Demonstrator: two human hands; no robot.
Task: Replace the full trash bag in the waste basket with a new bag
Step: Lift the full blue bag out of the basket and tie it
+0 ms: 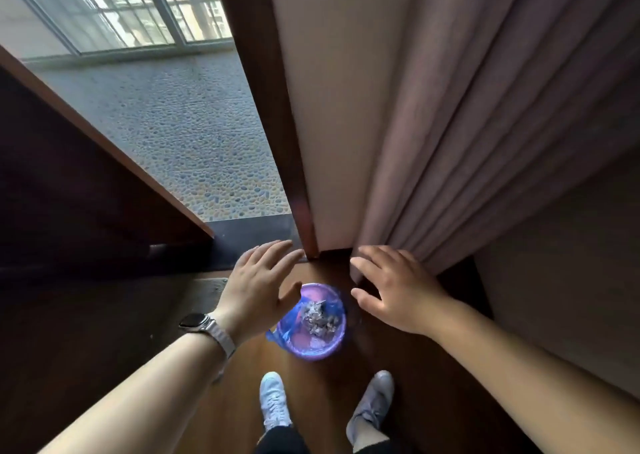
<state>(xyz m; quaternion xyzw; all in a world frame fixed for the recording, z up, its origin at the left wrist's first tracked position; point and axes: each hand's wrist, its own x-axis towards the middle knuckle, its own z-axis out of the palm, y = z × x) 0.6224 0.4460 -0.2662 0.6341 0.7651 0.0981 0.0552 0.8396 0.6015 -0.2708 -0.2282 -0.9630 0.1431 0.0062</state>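
Note:
A small round waste basket [322, 351] with a purple rim stands on the wooden floor just ahead of my feet. A blue trash bag [289, 325] lines it, and crumpled grey-white waste [317, 315] fills its middle. My left hand [258, 289], with a watch on the wrist, hovers above the basket's left side, fingers spread, holding nothing. On the other side, my right hand [391, 289] is also open with fingers apart. Neither hand touches the bag.
A dark wooden door frame post [277, 124] rises right behind the basket. A pinkish curtain [485, 124] hangs to the right. A dark wooden door [86, 194] stands open at left. Beyond lies a pebbled balcony floor [194, 135]. My white shoes [275, 401] are below the basket.

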